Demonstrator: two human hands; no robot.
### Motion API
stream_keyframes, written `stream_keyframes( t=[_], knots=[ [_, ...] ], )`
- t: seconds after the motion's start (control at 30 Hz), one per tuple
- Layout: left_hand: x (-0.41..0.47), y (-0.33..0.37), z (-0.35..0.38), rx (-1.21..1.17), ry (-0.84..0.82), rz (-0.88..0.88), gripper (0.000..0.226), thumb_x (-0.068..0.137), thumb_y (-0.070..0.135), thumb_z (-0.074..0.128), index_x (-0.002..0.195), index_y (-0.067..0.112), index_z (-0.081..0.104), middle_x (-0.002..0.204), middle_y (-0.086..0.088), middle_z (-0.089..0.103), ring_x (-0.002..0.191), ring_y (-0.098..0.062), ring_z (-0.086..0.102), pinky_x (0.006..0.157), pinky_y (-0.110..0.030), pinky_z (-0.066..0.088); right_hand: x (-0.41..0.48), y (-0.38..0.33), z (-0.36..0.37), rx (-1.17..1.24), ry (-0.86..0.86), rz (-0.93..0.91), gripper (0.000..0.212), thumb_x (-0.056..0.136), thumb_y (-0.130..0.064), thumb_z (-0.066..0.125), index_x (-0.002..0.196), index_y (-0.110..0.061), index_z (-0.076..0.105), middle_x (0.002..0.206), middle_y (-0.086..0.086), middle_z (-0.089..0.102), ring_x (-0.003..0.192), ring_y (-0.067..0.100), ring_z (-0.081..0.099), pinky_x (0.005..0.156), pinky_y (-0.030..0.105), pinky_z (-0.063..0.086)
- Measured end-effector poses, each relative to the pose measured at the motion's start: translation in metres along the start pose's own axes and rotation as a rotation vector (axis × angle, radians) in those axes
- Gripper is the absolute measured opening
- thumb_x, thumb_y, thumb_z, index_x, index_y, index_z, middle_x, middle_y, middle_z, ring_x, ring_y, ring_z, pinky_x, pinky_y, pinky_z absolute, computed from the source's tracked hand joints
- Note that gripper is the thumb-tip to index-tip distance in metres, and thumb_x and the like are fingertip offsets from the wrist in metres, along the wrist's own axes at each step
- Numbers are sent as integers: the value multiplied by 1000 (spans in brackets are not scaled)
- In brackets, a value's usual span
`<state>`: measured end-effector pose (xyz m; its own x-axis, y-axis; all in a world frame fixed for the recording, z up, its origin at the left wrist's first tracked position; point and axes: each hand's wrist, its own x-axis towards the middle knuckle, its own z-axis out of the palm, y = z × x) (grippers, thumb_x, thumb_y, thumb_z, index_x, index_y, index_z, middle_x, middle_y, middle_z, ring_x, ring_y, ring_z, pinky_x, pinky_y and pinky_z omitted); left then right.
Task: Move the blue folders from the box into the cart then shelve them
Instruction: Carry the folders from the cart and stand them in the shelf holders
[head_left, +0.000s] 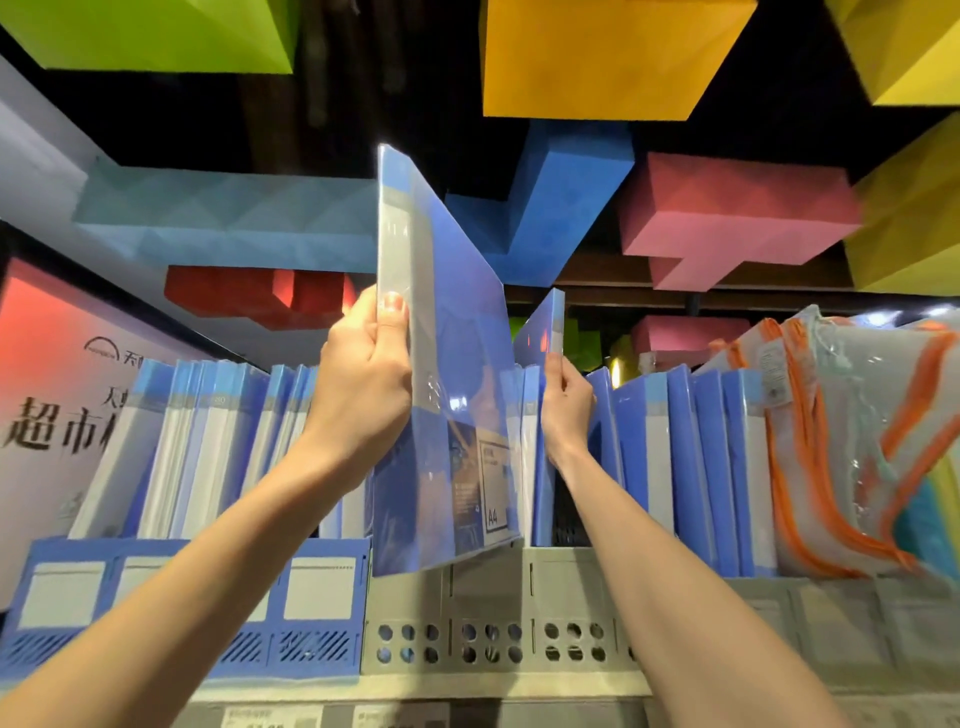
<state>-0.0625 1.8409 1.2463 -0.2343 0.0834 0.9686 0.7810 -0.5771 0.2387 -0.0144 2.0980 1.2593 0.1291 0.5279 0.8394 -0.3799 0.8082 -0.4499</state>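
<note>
Up at a stationery shelf, a person's left hand (363, 379) grips a translucent blue folder (457, 291) by its spine edge. The thumb is pressed on the near face and the fingers (357, 314) are curled round behind. The folder is upright and raised above the filed stock. Its lower edge hangs just in front of the top rim of a grey file rack (493, 623), and an A4 label shows on its lower half.

The right hand (566, 410) pinches the edge of a second blue folder (548, 327), thumb in front and the other digits wrapped behind. This one stands in the grey file rack, leaning and poking above its neighbours, with a dark gap just to its right. More blue folders (691, 457) stand packed in the same rack further right. Another batch of folders (208, 441), with white and pale blue spines, leans in a blue file rack (197, 597) on the left, which sits just beside the grey one.

Clear zip pouches with orange trim (857, 441) slump at the far right, touching the last folders. A sign with Chinese characters (47, 395) stands at the far left, and price labels (270, 719) sit along the shelf edge (467, 696).

Overhead hang coloured blocks: a green block (156, 31), an orange block (597, 52), a blue block (545, 197), a pink block (727, 218) and a red block (260, 296)
</note>
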Motion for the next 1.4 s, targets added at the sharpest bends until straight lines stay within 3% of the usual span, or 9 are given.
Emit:
stream_keyframes(
  t=[0.07, 0.17, 0.5, 0.7, 0.87, 1.0, 1.1, 1.27, 1.4],
  knots=[
    [2, -1, -1, 0, 3, 8, 38, 108, 38, 32, 105, 15, 62, 97, -8, 71, 94, -32, 67, 84, -60, 53, -2, 3, 0, 12, 4, 16, 41, 104, -43, 44, 82, -15, 65, 70, 13, 56, 65, 11, 52, 61, 28, 42],
    [3, -2, -1, 5, 13, 6, 37, 109, 35, 33, 101, 13, 62, 96, -9, 71, 92, -32, 67, 84, -58, 53, -10, 7, -5, 43, -62, 66, 30, 104, -38, 46, 87, -27, 69, 75, -8, 68, 69, -3, 63, 67, 18, 50],
    [-2, 3, -7, 2, -25, 7, 35, 111, 31, 31, 110, 12, 61, 101, -5, 70, 96, -24, 67, 84, -48, 55, -30, 11, -25, 112, -317, 269, 28, 102, -34, 50, 116, -18, 69, 106, 5, 74, 96, 21, 71, 91, 42, 56],
    [-6, 2, -11, 3, 3, 9, 33, 111, 31, 32, 103, 16, 60, 98, -5, 70, 93, -25, 67, 83, -48, 54, -45, 6, -38, -62, -435, 364, 30, 102, -26, 52, 126, -11, 61, 110, 5, 69, 91, 16, 66, 74, 30, 52],
    [-7, 8, -8, -23, -11, 0, 31, 111, 28, 31, 107, 15, 59, 97, 0, 69, 86, -10, 65, 71, -24, 52, -43, -17, -53, -150, -470, 407, 29, 95, -18, 64, 122, -8, 64, 112, 5, 71, 104, 25, 68, 90, 40, 58],
    [-11, 13, -6, -69, -2, -9, 35, 110, 33, 31, 110, 15, 61, 99, -8, 70, 93, -27, 68, 82, -52, 58, -40, -44, -60, -333, -185, 130, 33, 88, -25, 70, 119, -14, 69, 112, 1, 70, 109, 19, 65, 96, 37, 53],
    [-15, 25, 0, -100, 10, 9, 41, 107, 38, 31, 108, 10, 61, 99, -20, 67, 93, -40, 64, 79, -59, 55, -47, -77, -65, -153, -308, 84, 33, 91, -33, 68, 120, -19, 69, 107, -5, 71, 105, 15, 68, 95, 40, 56],
    [-23, 57, 22, -189, 11, 34, 34, 111, 19, 30, 101, -4, 52, 86, -25, 51, 69, -8, 52, 56, -11, 49, -70, -129, -79, -83, -558, 36, 60, 84, -58, 63, 134, -26, 58, 126, -1, 67, 116, 12, 64, 90, 36, 58],
    [-26, 78, 50, -261, -13, 66, 30, 111, 17, 31, 105, -2, 53, 83, -2, 54, 64, 2, 59, 59, -13, 48, -71, -159, -105, -85, -535, -8, 64, 80, -63, 64, 135, -31, 57, 131, 1, 64, 122, 13, 60, 90, 39, 59]
  ],
)
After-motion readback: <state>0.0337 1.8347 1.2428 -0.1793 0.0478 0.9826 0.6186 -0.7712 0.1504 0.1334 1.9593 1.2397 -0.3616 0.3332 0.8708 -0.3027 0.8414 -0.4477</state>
